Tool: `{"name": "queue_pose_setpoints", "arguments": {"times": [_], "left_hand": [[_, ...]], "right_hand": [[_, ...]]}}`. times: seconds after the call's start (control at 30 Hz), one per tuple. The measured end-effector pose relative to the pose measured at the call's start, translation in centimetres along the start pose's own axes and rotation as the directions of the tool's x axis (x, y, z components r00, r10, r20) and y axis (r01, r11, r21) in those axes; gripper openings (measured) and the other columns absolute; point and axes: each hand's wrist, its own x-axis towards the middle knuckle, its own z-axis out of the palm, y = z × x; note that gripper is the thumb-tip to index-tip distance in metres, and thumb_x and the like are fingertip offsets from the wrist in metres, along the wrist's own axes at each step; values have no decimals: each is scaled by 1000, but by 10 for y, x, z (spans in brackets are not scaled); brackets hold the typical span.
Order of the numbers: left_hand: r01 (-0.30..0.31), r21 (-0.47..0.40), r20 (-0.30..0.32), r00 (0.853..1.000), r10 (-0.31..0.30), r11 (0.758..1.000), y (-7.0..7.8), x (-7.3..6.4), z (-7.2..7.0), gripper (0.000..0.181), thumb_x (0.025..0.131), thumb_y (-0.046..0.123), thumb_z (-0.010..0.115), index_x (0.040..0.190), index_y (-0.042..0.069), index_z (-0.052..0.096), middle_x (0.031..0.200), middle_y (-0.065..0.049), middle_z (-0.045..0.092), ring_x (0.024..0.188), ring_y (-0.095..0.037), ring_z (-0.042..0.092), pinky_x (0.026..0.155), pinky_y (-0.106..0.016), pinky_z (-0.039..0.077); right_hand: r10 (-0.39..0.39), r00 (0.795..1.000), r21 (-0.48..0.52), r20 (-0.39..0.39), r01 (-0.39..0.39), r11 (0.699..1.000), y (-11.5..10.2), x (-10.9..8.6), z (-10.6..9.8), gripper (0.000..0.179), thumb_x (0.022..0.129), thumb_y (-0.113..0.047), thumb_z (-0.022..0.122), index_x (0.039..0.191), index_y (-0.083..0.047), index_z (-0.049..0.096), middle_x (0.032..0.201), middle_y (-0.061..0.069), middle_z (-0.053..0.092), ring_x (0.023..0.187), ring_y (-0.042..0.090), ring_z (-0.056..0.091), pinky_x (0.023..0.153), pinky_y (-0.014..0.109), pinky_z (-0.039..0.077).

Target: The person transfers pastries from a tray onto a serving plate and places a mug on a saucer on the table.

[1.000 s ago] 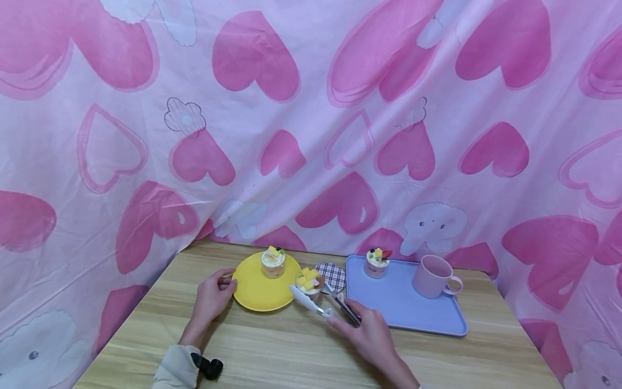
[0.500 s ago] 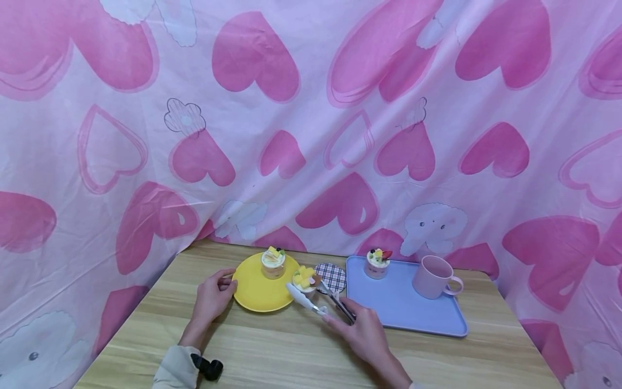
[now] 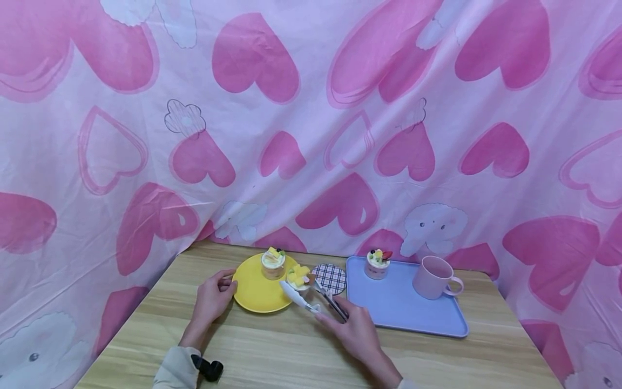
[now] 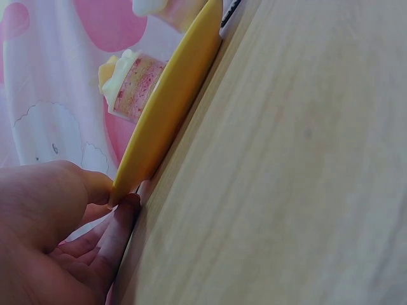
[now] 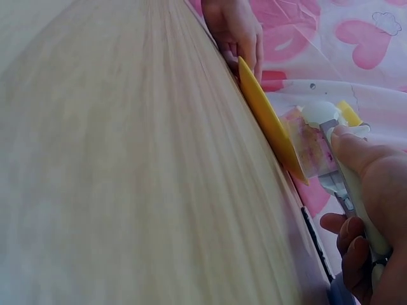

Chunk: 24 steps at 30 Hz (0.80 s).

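My left hand (image 3: 212, 300) pinches the left rim of a round yellow plate (image 3: 255, 294); in the left wrist view the thumb is above the rim and fingers (image 4: 117, 238) lie under it. Toward the back of the plate sits a dessert cup (image 3: 273, 265) with cream and yellow fruit. My right hand (image 3: 357, 332) grips metal tongs (image 3: 295, 295) with white tips. Between those tips is a second dessert cup (image 3: 298, 274), topped with yellow fruit cubes and a brown piece. It overlaps the plate's right edge in the head view, and in the right wrist view it is close over the plate (image 5: 267, 114).
A plaid round coaster (image 3: 335, 280) lies right of the held cup. Farther right, a blue tray (image 3: 408, 313) bears a third dessert cup (image 3: 377, 266) with a strawberry slice and a pink mug (image 3: 431, 278). A pink heart-patterned cloth (image 3: 335, 210) hangs behind the wooden table (image 3: 272, 346).
My right hand has carried the tongs and the gripped dessert cup leftward, from beside the coaster to over the plate's right edge. My left hand stays at the plate's rim.
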Motion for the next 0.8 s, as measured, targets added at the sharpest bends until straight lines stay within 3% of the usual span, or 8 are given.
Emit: {"name": "queue_pose_setpoints", "arguments": {"times": [0.23,0.53,0.8], "left_hand": [[-4,-5,-10,1000,4,1000,0,-1,1,38,96,21,66,133,11,63,109,-13,74,94,-22,72,79,-34,62],[6,7,-7,1000,-6,1000,-1,-2,1,38,96,21,66,133,12,63,108,-13,73,92,-21,72,77,-33,62],[10,15,-12,1000,-10,1000,0,-1,2,38,96,23,66,133,13,64,106,-10,73,91,-19,71,77,-31,62]], "right_hand": [[2,1000,47,4,-2,999,-5,0,5,79,71,-72,74,129,-19,69,120,-1,74,92,5,66,80,27,57],[-7,1000,71,22,6,997,-10,3,15,81,72,-74,72,129,-16,69,124,4,72,96,5,66,87,32,58],[-72,995,82,63,67,994,-18,4,27,72,75,-71,72,128,-24,69,109,-9,74,85,7,63,74,22,52]]}}
